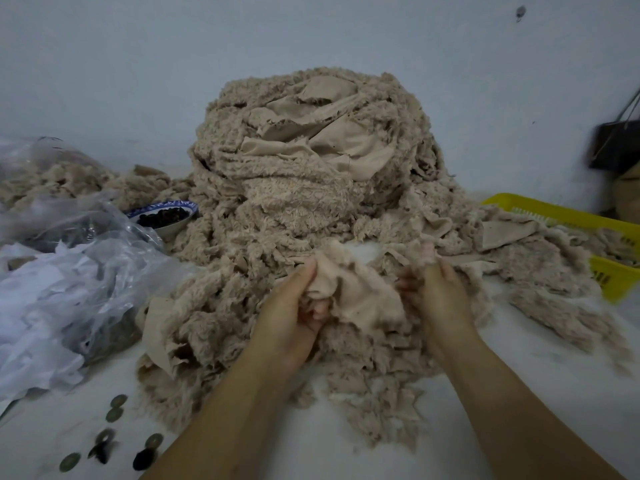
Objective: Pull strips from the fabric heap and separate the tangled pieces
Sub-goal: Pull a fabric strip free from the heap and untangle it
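A tall heap of beige fleecy fabric strips [311, 161] rises at the middle of the white table, against the wall. Loose tangled strips [363, 358] spread from its foot toward me. Between my hands lies a smooth-backed beige piece [360, 296]. My left hand [294, 306] grips its left edge, fingers curled into the folds. My right hand [440, 289] pinches its right side, with the fingertips partly buried in the fleece.
Crumpled clear plastic bags [69, 271] with white scraps fill the left side. A blue-and-white bowl [166, 216] of dark bits stands behind them. A yellow plastic basket [588, 230] holding strips sits at the right. Several coins [114, 410] lie near the front left.
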The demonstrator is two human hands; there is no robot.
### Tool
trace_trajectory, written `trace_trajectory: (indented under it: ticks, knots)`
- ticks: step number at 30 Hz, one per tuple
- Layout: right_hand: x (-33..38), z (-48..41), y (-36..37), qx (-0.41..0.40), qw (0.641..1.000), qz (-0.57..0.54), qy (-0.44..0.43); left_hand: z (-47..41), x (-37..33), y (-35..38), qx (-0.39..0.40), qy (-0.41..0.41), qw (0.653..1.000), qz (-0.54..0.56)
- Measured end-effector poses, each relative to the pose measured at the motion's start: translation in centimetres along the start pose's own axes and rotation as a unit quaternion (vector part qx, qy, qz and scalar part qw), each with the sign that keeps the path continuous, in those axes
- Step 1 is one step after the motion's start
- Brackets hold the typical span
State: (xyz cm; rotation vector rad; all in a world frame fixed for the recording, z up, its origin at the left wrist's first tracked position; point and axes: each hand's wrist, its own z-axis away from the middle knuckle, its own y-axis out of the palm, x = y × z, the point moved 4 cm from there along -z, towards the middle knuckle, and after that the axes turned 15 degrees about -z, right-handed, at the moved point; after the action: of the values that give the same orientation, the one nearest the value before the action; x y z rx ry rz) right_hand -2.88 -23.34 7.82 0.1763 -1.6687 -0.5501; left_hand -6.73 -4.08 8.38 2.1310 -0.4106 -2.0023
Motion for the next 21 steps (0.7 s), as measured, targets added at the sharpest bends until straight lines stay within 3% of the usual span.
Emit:
trace_trajectory:
  ticks: [3,6,9,15,17,21]
  knots:
    - [-0.3,2.0,2.1,0.11,0.987,0.112,-0.044,-0.3,0.2,-0.6,-0.035,-0.034,0.993,0.103]
    - [-0.7,3.2,3.3,0.217,0.946,0.23,-0.066,-0.4,0.1,-1.2,-0.063,-0.044,0.986,0.15]
    - [-1.2,3.1,3.5,0.242,0.89,0.373,-0.096,-0.6,-0.3,-1.7,-0.066,-0.044,0.975,0.209]
    - [-1.6,2.2,2.8,0.276,0.828,0.482,-0.073,-0.5,-1.3,-3.1,-0.05,-0.04,0.961,0.268]
    - [-1.3,2.1,2.8,0.26,0.838,0.467,-0.112,-0.3,-1.5,-3.5,-0.059,-0.036,0.958,0.278]
    - [0.6,1.5,2.2,0.154,0.903,0.352,-0.191,-0.6,-1.4,-4.1,-0.101,-0.011,0.952,0.287]
